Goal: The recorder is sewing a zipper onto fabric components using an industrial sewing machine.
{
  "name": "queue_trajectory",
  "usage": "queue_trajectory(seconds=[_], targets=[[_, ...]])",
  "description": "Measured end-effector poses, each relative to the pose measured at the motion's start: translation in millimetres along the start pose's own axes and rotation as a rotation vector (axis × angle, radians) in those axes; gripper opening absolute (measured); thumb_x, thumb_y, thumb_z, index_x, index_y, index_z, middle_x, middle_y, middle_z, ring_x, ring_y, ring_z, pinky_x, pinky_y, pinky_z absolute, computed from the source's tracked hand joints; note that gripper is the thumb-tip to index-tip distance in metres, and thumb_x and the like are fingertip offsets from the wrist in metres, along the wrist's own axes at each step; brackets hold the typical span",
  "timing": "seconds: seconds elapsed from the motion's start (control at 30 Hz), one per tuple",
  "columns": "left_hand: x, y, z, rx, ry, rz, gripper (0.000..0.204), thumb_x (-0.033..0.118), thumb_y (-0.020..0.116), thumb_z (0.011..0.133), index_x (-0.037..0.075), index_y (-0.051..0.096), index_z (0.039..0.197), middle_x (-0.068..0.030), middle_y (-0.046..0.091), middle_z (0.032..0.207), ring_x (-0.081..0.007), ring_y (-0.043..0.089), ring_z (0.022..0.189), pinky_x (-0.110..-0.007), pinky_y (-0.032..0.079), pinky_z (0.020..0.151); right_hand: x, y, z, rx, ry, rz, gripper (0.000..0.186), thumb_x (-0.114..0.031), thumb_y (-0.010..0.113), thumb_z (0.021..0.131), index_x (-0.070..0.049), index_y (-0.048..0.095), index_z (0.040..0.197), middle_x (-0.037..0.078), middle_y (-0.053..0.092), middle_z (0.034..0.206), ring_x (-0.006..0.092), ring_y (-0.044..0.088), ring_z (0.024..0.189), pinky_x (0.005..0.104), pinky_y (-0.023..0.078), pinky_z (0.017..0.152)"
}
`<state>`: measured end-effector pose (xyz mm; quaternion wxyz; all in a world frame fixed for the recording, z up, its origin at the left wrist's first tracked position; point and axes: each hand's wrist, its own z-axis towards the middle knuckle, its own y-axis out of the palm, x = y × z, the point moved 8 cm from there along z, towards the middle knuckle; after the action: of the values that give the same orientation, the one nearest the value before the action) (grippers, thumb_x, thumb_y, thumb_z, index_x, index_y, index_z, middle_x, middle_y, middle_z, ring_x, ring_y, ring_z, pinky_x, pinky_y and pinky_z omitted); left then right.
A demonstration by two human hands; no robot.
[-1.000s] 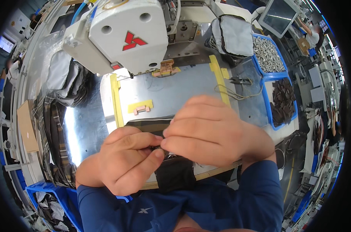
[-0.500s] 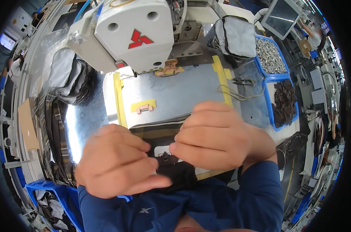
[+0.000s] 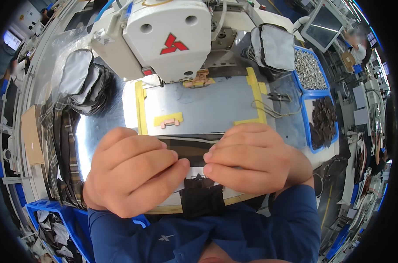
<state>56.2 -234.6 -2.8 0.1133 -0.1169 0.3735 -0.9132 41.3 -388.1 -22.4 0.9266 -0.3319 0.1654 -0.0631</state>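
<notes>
A brown, dark and white striped fabric piece [image 3: 190,147] lies at the front edge of the metal plate, between my two hands. My left hand [image 3: 135,173] is closed at its left part, thumb pressed against the fingers. My right hand [image 3: 251,160] pinches it from the right, fingers curled and fingertips pointing inward. My fingers cover most of the gripped cloth. Below the gap between the hands, a black cloth piece [image 3: 202,201] hangs over the table's front edge, with a small dark fitting at its top that I cannot make out clearly.
A white sewing machine head [image 3: 168,44] stands over the metal plate [image 3: 199,105], which has yellow tape strips. Stacked grey-and-black pieces [image 3: 76,72] lie left. At right are blue bins with metal rings [image 3: 310,70] and brown scraps [image 3: 322,122], plus thread snips [image 3: 278,96].
My left thumb has come up against the fingers, and my left hand has risen slightly. My right fingertips have drawn together. More of the black cloth shows; the whole view has shifted slightly.
</notes>
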Motion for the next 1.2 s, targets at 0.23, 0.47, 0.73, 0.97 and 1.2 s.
queue_trajectory(seconds=[0.23, 0.47, 0.73, 0.97, 1.2], targets=[[-1, 6, -3, -0.060, -0.050, -0.049, 0.017, 0.011, 0.076, 0.070, 0.007, 0.075, 0.087, -0.0140, 0.072, 0.098, -0.0293, 0.074, 0.082, -0.033, 0.057, 0.062, 1, -1, 1, -0.051, 0.050, -0.002, 0.020, -0.006, 0.074, 0.079, -0.003, 0.072, 0.099, 0.011, 0.072, 0.097, 0.0250, 0.072, 0.081, 0.0369, 0.059, 0.070], [-5, 15, -5, -0.020, 0.090, -0.150, 0.011, 0.012, 0.079, 0.077, 0.005, 0.075, 0.084, -0.0147, 0.074, 0.100, -0.0271, 0.075, 0.081, -0.033, 0.060, 0.063, 1, -2, 2, 0.025, 0.016, 0.000, 0.018, -0.006, 0.073, 0.079, -0.002, 0.071, 0.096, 0.010, 0.070, 0.092, 0.0235, 0.068, 0.075, 0.0342, 0.056, 0.067], [-42, 55, -24, -0.054, -0.431, -1.072, 0.035, 0.022, 0.074, 0.090, -0.007, 0.068, 0.109, -0.0209, 0.070, 0.113, -0.0262, 0.072, 0.097, -0.033, 0.059, 0.079, 16, -8, -6, 0.137, 0.219, 0.132, 0.021, 0.000, 0.078, 0.075, -0.001, 0.072, 0.095, 0.009, 0.070, 0.086, 0.0211, 0.067, 0.071, 0.0310, 0.051, 0.059], [-53, 68, -25, 0.184, -0.505, -1.373, 0.060, 0.044, 0.076, 0.090, -0.008, 0.065, 0.120, -0.0192, 0.069, 0.114, -0.0232, 0.069, 0.101, -0.034, 0.053, 0.086, 52, 0, -20, 0.186, 0.626, 0.311, 0.013, -0.004, 0.079, 0.083, -0.006, 0.072, 0.094, 0.008, 0.071, 0.084, 0.0207, 0.066, 0.070, 0.0297, 0.049, 0.060], [-51, 64, -22, 0.042, -0.517, -0.869, 0.023, -0.002, 0.082, 0.080, -0.002, 0.075, 0.102, -0.0116, 0.073, 0.081, -0.0165, 0.071, 0.072, -0.025, 0.052, 0.063, 50, 7, -15, 0.069, 0.610, 0.352, 0.012, -0.003, 0.077, 0.082, -0.006, 0.072, 0.092, 0.006, 0.069, 0.079, 0.0187, 0.065, 0.067, 0.0295, 0.048, 0.059]])
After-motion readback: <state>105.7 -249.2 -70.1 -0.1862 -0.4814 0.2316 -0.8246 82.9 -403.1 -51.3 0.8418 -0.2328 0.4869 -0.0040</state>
